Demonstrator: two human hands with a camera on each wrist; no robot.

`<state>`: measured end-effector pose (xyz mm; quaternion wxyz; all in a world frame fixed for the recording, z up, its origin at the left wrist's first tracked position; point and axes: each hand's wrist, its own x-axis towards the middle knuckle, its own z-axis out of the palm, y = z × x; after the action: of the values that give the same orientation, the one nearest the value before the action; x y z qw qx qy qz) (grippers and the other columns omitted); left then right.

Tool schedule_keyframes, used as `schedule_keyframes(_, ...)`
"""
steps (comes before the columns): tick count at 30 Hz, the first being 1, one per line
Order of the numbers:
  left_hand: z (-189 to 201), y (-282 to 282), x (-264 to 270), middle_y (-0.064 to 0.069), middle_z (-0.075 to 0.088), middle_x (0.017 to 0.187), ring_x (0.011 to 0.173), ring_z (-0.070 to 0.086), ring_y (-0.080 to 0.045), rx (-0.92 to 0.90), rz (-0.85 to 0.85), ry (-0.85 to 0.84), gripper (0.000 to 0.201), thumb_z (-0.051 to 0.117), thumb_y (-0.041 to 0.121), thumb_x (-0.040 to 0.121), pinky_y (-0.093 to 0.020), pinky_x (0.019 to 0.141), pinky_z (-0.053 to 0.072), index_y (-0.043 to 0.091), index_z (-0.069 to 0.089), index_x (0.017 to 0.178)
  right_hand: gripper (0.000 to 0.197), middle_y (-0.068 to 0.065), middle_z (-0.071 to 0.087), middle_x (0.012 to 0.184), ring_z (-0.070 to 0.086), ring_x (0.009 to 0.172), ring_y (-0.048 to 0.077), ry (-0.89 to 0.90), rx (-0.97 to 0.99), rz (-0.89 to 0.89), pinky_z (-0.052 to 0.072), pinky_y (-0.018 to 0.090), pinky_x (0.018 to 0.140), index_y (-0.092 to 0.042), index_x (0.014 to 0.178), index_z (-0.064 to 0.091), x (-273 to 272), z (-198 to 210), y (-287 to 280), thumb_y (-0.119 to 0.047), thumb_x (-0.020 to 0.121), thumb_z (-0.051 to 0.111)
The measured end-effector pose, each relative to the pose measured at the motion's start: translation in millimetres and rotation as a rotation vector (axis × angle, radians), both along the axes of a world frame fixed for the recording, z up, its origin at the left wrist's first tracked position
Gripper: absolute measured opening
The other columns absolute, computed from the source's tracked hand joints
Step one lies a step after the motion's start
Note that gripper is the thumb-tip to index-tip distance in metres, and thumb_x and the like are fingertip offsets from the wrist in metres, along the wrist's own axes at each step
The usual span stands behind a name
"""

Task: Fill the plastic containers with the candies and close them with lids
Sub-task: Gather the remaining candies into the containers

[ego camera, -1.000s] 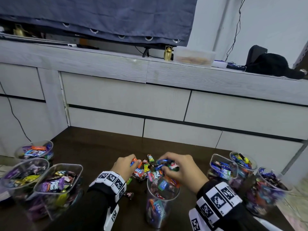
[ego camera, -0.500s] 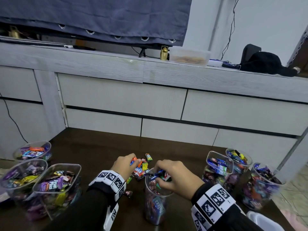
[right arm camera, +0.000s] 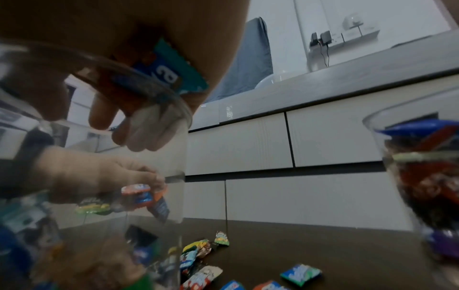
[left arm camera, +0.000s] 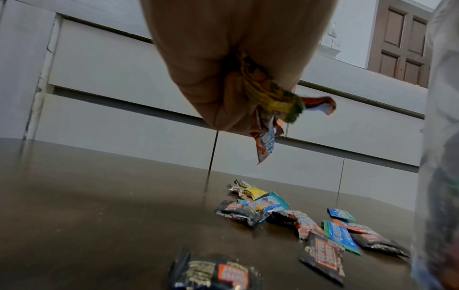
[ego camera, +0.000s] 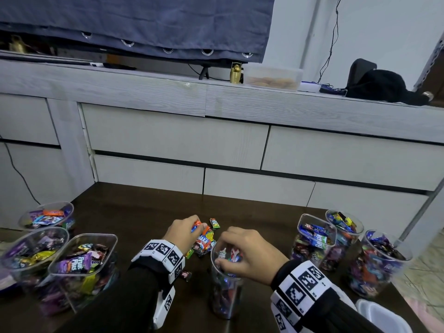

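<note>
A tall clear plastic container (ego camera: 225, 292), partly filled with wrapped candies, stands at the front centre of the dark table (ego camera: 134, 212). My right hand (ego camera: 223, 258) reaches into its mouth, fingers curled round candies, one in a teal wrapper (right arm camera: 171, 72). Just left of it, my left hand (ego camera: 197, 228) grips a small bunch of candies (left arm camera: 268, 102) a little above the table. Loose candies (ego camera: 204, 241) lie in a pile between the hands and the container; the same pile (left arm camera: 273, 212) shows under the left hand.
Three filled open containers stand at the left (ego camera: 81, 267) and three at the right (ego camera: 314, 239). A white lid (ego camera: 379, 316) lies at the front right corner. One stray candy (ego camera: 186, 275) lies by my left wrist. A grey drawer cabinet (ego camera: 173, 135) runs behind the table.
My right hand has carried candies from above the pile down into the mouth of the central container. My left hand stays at the pile with candies in its grip.
</note>
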<state>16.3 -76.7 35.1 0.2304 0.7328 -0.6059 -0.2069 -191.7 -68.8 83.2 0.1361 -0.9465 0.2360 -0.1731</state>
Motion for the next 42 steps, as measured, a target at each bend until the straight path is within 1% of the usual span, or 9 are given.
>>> schedule_keyframes(6, -3.5, -1.0, -2.1, -0.006, 0.065, 0.098, 0.088, 0.065, -0.018, -0.024, -0.004, 0.025, 0.030, 0.045, 0.043, 0.101, -0.037, 0.084, 0.056, 0.016, 0.055, 0.105, 0.011, -0.005, 0.061, 0.086, 0.055, 0.079, 0.003, -0.181, 0.134, -0.022, 0.040, 0.009, 0.070, -0.014, 0.086, 0.067, 0.1, -6.5, -1.3, -0.024, 0.081, 0.070)
schedule_keyframes(15, -1.5, -1.5, -3.6, -0.007, 0.063, 0.089, 0.083, 0.064, -0.021, -0.068, -0.021, 0.052, 0.024, 0.049, 0.037, 0.100, -0.038, 0.080, 0.056, 0.014, 0.056, 0.100, 0.017, -0.010, 0.053, 0.059, 0.049, 0.055, 0.004, -0.207, 0.093, -0.057, 0.033, 0.010, 0.054, -0.029, 0.079, 0.055, 19.8, -5.5, -10.4, -0.036, 0.094, 0.055)
schedule_keyframes(20, 17.2, -5.8, -4.7, -0.009, 0.065, 0.094, 0.088, 0.064, -0.020, -0.168, -0.027, 0.131, 0.026, 0.049, 0.040, 0.100, -0.040, 0.084, 0.055, 0.015, 0.058, 0.101, 0.027, -0.004, 0.057, 0.072, 0.052, 0.067, 0.006, -0.217, 0.115, 0.025, 0.040, 0.018, 0.064, -0.010, 0.083, 0.060, 28.1, -3.2, -6.0, -0.027, 0.099, 0.046)
schedule_keyframes(24, 34.0, -8.3, -10.6, -0.005, 0.067, 0.093, 0.086, 0.066, -0.015, -0.279, -0.048, 0.176, 0.028, 0.049, 0.042, 0.099, -0.039, 0.083, 0.056, 0.016, 0.059, 0.103, 0.025, -0.016, 0.049, 0.068, 0.049, 0.067, -0.003, -0.230, 0.151, 0.028, 0.033, 0.009, 0.064, -0.019, 0.076, 0.055, 22.9, -7.2, -0.9, -0.023, 0.099, 0.046)
schedule_keyframes(28, 47.4, -6.0, -19.9, -0.004, 0.068, 0.090, 0.082, 0.067, -0.016, -0.343, -0.111, 0.205, 0.034, 0.047, 0.046, 0.098, -0.041, 0.079, 0.056, 0.015, 0.060, 0.105, 0.023, -0.007, 0.057, 0.077, 0.055, 0.075, 0.006, -0.446, 0.130, -0.026, 0.046, 0.027, 0.069, -0.012, 0.079, 0.060, 10.0, -6.8, 0.9, -0.027, 0.095, 0.052)
schedule_keyframes(30, 52.1, -3.0, -25.6, -0.003, 0.069, 0.088, 0.079, 0.067, -0.015, -0.382, -0.154, 0.215, 0.033, 0.047, 0.047, 0.098, -0.039, 0.076, 0.056, 0.017, 0.060, 0.103, 0.022, -0.007, 0.058, 0.093, 0.057, 0.091, 0.007, -0.554, 0.129, -0.069, 0.047, 0.025, 0.080, -0.018, 0.093, 0.062, -1.2, -7.6, 0.1, -0.039, 0.088, 0.058)
schedule_keyframes(33, 56.6, 0.4, -34.7, 0.001, 0.068, 0.085, 0.076, 0.066, -0.009, -0.426, -0.201, 0.215, 0.028, 0.048, 0.046, 0.097, -0.033, 0.070, 0.056, 0.021, 0.059, 0.098, 0.060, -0.014, 0.050, 0.120, 0.050, 0.116, 0.006, -0.547, 0.225, -0.171, 0.042, 0.024, 0.097, -0.033, 0.118, 0.048, -19.9, -18.0, -1.9, -0.059, 0.068, 0.071)
schedule_keyframes(37, 57.7, 4.3, -44.2, 0.003, 0.067, 0.087, 0.077, 0.065, -0.005, -0.449, -0.278, 0.217, 0.027, 0.048, 0.048, 0.097, -0.024, 0.066, 0.055, 0.023, 0.058, 0.099, 0.106, -0.014, 0.045, 0.137, 0.048, 0.125, 0.005, -0.389, 0.535, -0.174, 0.042, 0.037, 0.106, -0.047, 0.132, 0.026, -29.1, -39.4, -1.5, -0.055, 0.046, 0.088)
schedule_keyframes(42, 48.1, 11.8, -49.4, 0.010, 0.061, 0.100, 0.091, 0.059, 0.000, -0.375, -0.451, 0.128, 0.023, 0.049, 0.049, 0.096, -0.025, 0.080, 0.054, 0.029, 0.058, 0.103, 0.108, -0.012, 0.056, 0.126, 0.056, 0.115, -0.002, -0.348, 0.635, -0.205, 0.048, 0.024, 0.099, -0.042, 0.131, 0.028, -25.7, -56.3, -3.5, -0.045, 0.045, 0.093)
